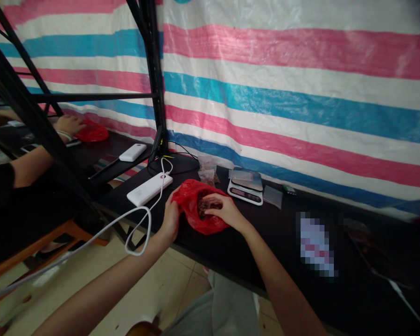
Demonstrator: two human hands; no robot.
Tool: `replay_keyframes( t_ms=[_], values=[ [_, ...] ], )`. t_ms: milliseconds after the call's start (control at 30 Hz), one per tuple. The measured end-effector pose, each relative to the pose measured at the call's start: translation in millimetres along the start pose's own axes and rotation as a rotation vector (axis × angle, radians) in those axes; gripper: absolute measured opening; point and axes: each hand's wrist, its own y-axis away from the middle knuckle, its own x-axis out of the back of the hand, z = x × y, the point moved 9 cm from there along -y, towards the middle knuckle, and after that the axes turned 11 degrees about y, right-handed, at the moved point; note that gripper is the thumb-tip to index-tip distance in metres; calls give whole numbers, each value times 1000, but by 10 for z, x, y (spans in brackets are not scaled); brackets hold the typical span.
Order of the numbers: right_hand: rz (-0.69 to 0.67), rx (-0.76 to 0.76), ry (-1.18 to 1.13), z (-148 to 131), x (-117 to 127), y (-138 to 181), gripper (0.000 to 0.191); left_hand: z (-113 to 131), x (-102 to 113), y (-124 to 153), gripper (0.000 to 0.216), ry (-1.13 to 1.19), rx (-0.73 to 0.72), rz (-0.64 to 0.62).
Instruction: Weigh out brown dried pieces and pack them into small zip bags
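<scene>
A red plastic bag (205,225) sits open on the black table, with small brown pieces (203,205) inside. My left hand (171,214) grips the bag's left edge, its fingers closed on the plastic. From the right, my right hand (226,210) reaches into the bag's mouth. Its thumb and fingers curl in toward the brown pieces, and I cannot make out what lies between the fingertips. Behind the bag lie small clear zip bags (207,176) holding brown bits. A white digital scale (245,193) with a clear packet on its pan stands beyond my right hand.
A white power bank (150,189) with a looping white cable (140,252) lies left of the bag. A flat zip bag (272,196) is beside the scale. A phone-like device (374,252) lies far right. Black frame posts (156,84) separate a co-worker's hand (69,126) at another red bag (93,131).
</scene>
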Motion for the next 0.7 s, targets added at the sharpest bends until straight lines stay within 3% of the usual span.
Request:
replay_keyframes(
  t_ms=[100,200,300,400,533,633,700],
  values=[
    [19,27,-148,-95,136,2,36,302,96,-140,48,-186,-160,-102],
    [93,30,-252,-164,352,25,35,544,49,-167,58,-507,-278,-259],
    [196,17,-310,-149,558,54,36,788,-209,34,63,-841,-493,-402],
    [325,-19,-335,-30,760,80,39,898,-667,307,52,-1018,-663,-570],
    [540,-55,-358,215,1105,156,41,545,-1428,308,35,-1065,-673,-912],
    [756,-74,-308,435,1435,296,44,20,-1930,-11,40,-1109,-700,-1004],
    [890,-96,-251,598,1633,410,49,-454,-2193,-263,48,-1156,-629,-1073]
  ],
)
